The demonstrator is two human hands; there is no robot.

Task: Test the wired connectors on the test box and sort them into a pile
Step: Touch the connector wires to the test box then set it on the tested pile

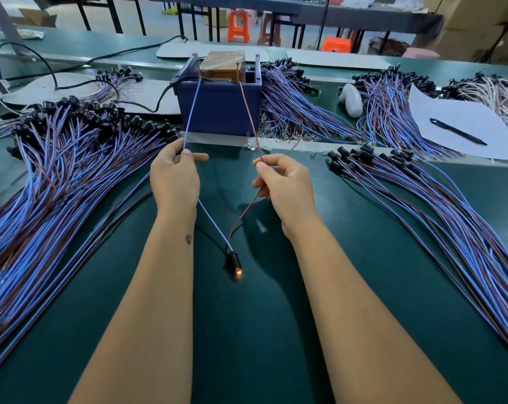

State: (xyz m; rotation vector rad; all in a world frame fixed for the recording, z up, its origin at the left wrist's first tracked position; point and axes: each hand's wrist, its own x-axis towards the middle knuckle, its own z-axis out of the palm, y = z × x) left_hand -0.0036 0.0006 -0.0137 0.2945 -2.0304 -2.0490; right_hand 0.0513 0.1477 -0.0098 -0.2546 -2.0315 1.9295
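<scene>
My left hand (175,173) pinches the blue wire (192,110); my right hand (285,182) pinches the brown wire (248,112). Both wire tips vanish behind the test box (222,67) in the blue bin (219,106); the connector (234,262) glows orange at lower centre.

The desk (247,330) has a matt green mat; the blue bin (218,109) at upper centre looks like smooth plastic, the brown test box (222,65) inside it glossy, the wires (72,176) in sleek blue and brown insulation, the sheet (462,126) at right plain white paper
</scene>
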